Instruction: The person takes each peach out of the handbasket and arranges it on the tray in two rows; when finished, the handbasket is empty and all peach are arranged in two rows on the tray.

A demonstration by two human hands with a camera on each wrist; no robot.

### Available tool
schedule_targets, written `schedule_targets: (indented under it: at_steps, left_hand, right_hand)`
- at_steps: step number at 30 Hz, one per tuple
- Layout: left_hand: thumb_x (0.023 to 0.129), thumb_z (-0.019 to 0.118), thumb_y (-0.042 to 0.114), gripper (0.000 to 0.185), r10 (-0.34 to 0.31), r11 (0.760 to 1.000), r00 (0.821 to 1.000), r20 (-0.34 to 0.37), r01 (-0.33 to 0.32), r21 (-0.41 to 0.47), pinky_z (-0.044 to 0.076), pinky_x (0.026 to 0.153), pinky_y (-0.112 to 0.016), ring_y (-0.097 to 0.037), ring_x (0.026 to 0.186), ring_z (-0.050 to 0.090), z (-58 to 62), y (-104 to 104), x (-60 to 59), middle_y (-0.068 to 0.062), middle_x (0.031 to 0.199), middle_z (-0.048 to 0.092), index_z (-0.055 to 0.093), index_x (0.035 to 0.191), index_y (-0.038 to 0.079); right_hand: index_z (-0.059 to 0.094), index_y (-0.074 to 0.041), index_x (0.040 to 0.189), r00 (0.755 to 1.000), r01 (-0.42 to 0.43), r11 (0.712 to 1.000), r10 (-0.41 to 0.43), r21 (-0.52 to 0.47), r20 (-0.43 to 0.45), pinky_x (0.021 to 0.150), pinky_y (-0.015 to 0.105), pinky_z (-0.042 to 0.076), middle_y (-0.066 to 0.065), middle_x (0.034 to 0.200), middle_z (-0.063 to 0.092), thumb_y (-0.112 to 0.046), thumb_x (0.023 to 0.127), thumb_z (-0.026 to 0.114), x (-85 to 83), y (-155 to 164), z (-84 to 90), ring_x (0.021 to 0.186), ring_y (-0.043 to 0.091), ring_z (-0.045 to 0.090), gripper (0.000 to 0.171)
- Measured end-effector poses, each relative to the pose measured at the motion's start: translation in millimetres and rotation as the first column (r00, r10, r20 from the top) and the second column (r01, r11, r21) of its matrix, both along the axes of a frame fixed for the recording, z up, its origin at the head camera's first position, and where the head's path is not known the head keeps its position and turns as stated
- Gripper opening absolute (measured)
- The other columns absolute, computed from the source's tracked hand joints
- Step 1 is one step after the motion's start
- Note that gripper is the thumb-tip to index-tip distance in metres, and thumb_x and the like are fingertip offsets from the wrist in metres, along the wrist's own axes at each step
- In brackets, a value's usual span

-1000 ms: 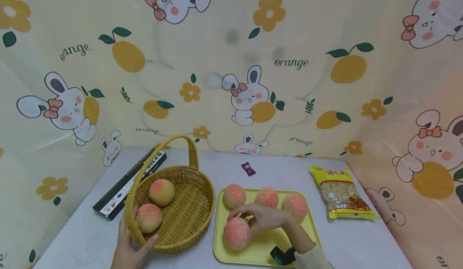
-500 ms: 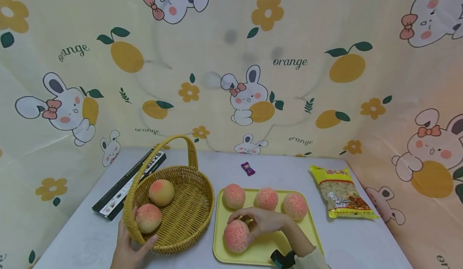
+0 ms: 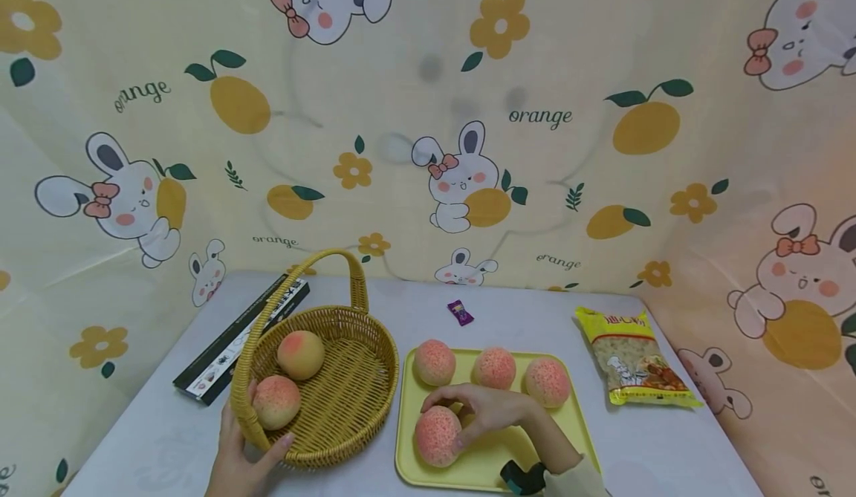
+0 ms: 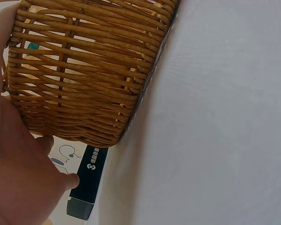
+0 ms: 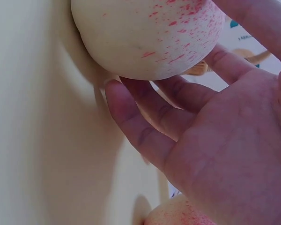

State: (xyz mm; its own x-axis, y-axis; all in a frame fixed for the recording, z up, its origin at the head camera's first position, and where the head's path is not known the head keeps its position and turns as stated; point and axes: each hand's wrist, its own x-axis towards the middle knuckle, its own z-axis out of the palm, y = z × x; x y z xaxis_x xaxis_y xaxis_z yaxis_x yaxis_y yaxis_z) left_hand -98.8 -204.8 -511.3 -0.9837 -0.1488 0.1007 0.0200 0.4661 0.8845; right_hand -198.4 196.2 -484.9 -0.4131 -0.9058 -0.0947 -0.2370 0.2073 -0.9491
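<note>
In the head view my left hand (image 3: 241, 463) grips the near left rim of a yellow wicker basket (image 3: 344, 397), thumb over the edge. The left wrist view shows the basket's woven wall (image 4: 84, 70) beside that hand. Two peaches, one yellowish (image 3: 301, 356) and one pinker (image 3: 276, 403), lie inside at the left. My right hand (image 3: 491, 410) holds a speckled pink peach (image 3: 438, 437) at the front left of a yellow tray (image 3: 495, 471), fingers and thumb around it. From the right wrist, the peach's pale underside (image 5: 145, 42) shows close to the tray's surface.
Along the tray's back sit three more peaches, left (image 3: 435, 363), middle (image 3: 495, 368) and right (image 3: 547, 382). A yellow food bag (image 3: 631, 359) lies to the right, a purple wrapped candy (image 3: 460, 313) behind the tray. A long black-and-white box (image 3: 221, 363) lies left of the basket.
</note>
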Motion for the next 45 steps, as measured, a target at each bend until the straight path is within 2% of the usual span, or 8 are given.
schedule_targets:
  at_steps: [7, 11, 19, 22, 27, 31, 41, 45]
  left_hand:
    - [0.083, 0.083, 0.026, 0.107, -0.002, 1.000, 1.000, -0.011, 0.002, -0.003, 0.025, 0.101, -0.078, -0.053, 0.141, 0.019, -1.1, 0.4, -1.0, -0.020, 0.161, 0.004, 0.010, 0.162, 0.024]
    - [0.083, 0.083, 0.025, 0.107, 0.001, 1.000, 1.000, -0.011, -0.001, 0.001, 0.025, 0.101, -0.077, -0.053, 0.141, 0.018, -1.8, 0.2, -1.6, -0.019, 0.161, 0.004, 0.011, 0.162, 0.025]
    - [0.083, 0.083, 0.024, 0.107, -0.010, 1.000, 1.000, -0.028, 0.010, 0.008, 0.022, 0.102, -0.078, -0.054, 0.141, 0.016, -1.1, 1.5, -0.5, -0.021, 0.161, 0.004, 0.011, 0.162, 0.023]
    - [0.083, 0.083, 0.023, 0.107, -0.011, 1.000, 0.999, -0.038, 0.011, 0.007, 0.022, 0.102, -0.078, -0.053, 0.141, 0.016, -2.6, 0.6, -0.8, -0.021, 0.161, 0.005, 0.012, 0.162, 0.022]
    - [0.084, 0.082, 0.024, 0.105, -0.005, 1.000, 0.999, -0.035, 0.005, -0.005, 0.024, 0.100, -0.078, -0.054, 0.141, 0.016, -2.1, 0.3, -0.2, -0.022, 0.161, 0.005, 0.012, 0.162, 0.024]
    - [0.083, 0.082, 0.024, 0.105, 0.003, 1.000, 1.000, -0.031, -0.003, -0.006, 0.025, 0.100, -0.078, -0.053, 0.141, 0.017, -0.2, 1.0, 0.2, -0.021, 0.160, 0.006, 0.013, 0.162, 0.025]
    - [0.084, 0.082, 0.026, 0.106, 0.009, 1.000, 1.000, 0.000, -0.009, 0.016, 0.022, 0.102, -0.077, -0.052, 0.143, 0.014, 1.8, 1.7, 0.5, -0.020, 0.161, 0.003, 0.010, 0.162, 0.026]
    - [0.084, 0.082, 0.026, 0.106, 0.002, 1.000, 1.000, -0.005, -0.002, 0.019, 0.021, 0.103, -0.078, -0.052, 0.143, 0.013, 0.7, 1.2, 0.1, -0.021, 0.161, 0.004, 0.010, 0.162, 0.026]
  right_hand:
    - [0.052, -0.006, 0.137, 1.000, -0.004, 1.000, 0.004, 0.002, 0.005, 0.104, 0.035, 0.045, 0.001, 0.132, 0.057, -0.017, 0.087, 0.075, -0.6, -0.2, 1.3, 0.122, 0.014, 0.051, 0.055]
    - [0.050, -0.004, 0.139, 1.000, -0.004, 1.000, 0.004, 0.006, -0.010, 0.107, 0.035, 0.042, 0.012, 0.137, 0.055, -0.018, 0.086, 0.075, -2.3, -0.1, 3.4, 0.127, 0.017, 0.050, 0.060]
    - [0.044, 0.005, 0.143, 0.997, -0.062, 0.997, 0.061, -0.042, -0.039, 0.111, 0.052, 0.037, 0.028, 0.141, 0.049, -0.017, 0.091, 0.073, -18.5, -11.6, 30.5, 0.132, 0.043, 0.045, 0.063]
    - [0.044, 0.005, 0.144, 0.996, -0.074, 0.996, 0.072, -0.042, -0.047, 0.111, 0.053, 0.037, 0.026, 0.140, 0.050, -0.010, 0.092, 0.071, -26.3, -23.6, 47.7, 0.131, 0.040, 0.047, 0.061]
    - [0.044, 0.006, 0.144, 0.991, -0.110, 0.994, 0.108, -0.018, -0.082, 0.112, 0.042, 0.039, 0.022, 0.141, 0.051, -0.001, 0.090, 0.068, -44.4, -53.7, 74.8, 0.132, 0.039, 0.046, 0.059]
    - [0.045, 0.006, 0.144, 0.986, -0.111, 0.994, 0.109, -0.013, -0.127, 0.112, 0.046, 0.038, 0.014, 0.141, 0.054, -0.002, 0.090, 0.069, -55.9, -79.2, 88.0, 0.132, 0.027, 0.049, 0.059]
    - [0.050, 0.000, 0.142, 0.981, -0.055, 0.998, 0.059, 0.027, -0.185, 0.106, 0.039, 0.045, 0.011, 0.138, 0.056, -0.004, 0.089, 0.074, -76.6, -139.8, 91.5, 0.126, 0.016, 0.054, 0.059]
    - [0.047, 0.001, 0.145, 0.985, -0.024, 0.999, 0.031, 0.043, -0.172, 0.109, 0.034, 0.042, 0.015, 0.143, 0.053, -0.007, 0.090, 0.074, -82.8, -162.4, 90.5, 0.131, 0.019, 0.051, 0.062]
